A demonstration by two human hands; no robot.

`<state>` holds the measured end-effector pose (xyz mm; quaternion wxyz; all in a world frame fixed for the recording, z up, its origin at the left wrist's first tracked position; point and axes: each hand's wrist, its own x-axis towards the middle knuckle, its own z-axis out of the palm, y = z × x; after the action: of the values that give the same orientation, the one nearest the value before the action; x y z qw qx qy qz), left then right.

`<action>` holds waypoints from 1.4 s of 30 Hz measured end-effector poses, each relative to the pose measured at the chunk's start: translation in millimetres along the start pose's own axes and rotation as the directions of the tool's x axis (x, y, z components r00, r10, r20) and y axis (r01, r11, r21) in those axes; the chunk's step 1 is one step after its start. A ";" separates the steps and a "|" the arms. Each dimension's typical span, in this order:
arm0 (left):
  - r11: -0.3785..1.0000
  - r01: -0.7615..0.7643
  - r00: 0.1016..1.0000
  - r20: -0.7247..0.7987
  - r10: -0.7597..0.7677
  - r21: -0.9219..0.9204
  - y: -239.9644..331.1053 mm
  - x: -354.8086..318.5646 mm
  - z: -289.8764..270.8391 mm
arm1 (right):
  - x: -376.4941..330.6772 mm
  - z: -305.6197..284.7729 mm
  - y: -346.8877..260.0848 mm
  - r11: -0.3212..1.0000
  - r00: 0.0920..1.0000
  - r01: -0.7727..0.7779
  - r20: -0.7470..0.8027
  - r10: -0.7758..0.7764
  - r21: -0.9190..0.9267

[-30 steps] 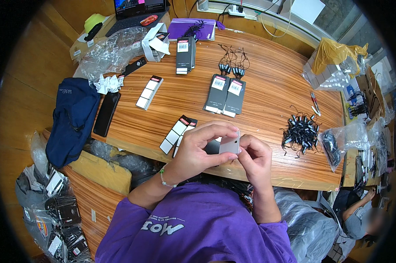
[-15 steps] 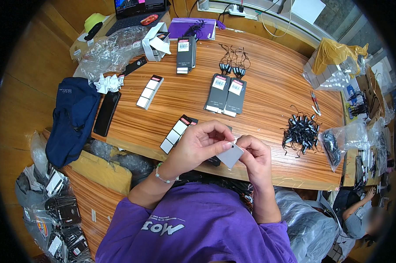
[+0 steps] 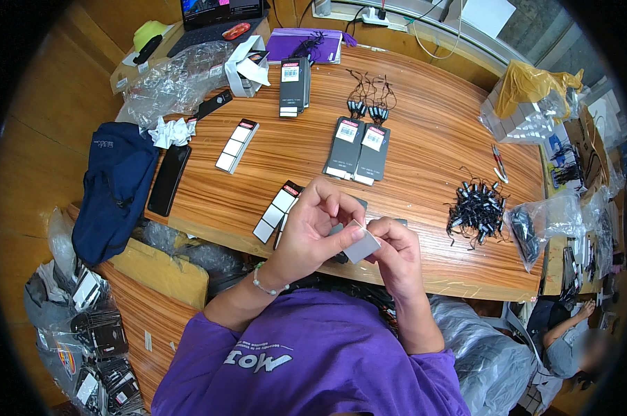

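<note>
A flat, pale-grey card is pinched by the left hand. Its edge is pinched by the right hand.

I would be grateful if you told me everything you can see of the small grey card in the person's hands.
The small grey card is pale, thin and straight-edged, and looks like stiff paper or plastic. Its visible face looks plain, though fingers hide part of it. It is held tilted by the near edge of the wooden table, with the left hand's thumb over its upper part and the right hand's fingertips at its right side.
</note>
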<state>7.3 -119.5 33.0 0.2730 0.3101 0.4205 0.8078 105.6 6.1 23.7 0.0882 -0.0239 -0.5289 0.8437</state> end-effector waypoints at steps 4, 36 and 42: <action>0.996 -0.067 0.996 -0.049 0.070 0.053 -1.9 -3.7 3.5 | 0.1 0.5 -2.7 0.996 1.000 0.017 0.010 -0.016 -0.085; 0.998 0.065 0.994 -0.090 -0.067 -0.025 2.1 -0.1 5.0 | 4.8 7.3 -8.1 0.625 0.920 0.318 0.073 -0.384 -0.713; 0.990 0.094 0.992 -0.069 -0.102 -0.107 2.1 1.5 4.5 | 6.3 5.0 -11.5 0.649 0.912 0.369 0.127 -0.389 -0.665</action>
<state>9.2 -117.2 37.2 0.3122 0.2442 0.4028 0.8250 100.2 7.7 36.6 0.2549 0.0451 -0.7905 0.5551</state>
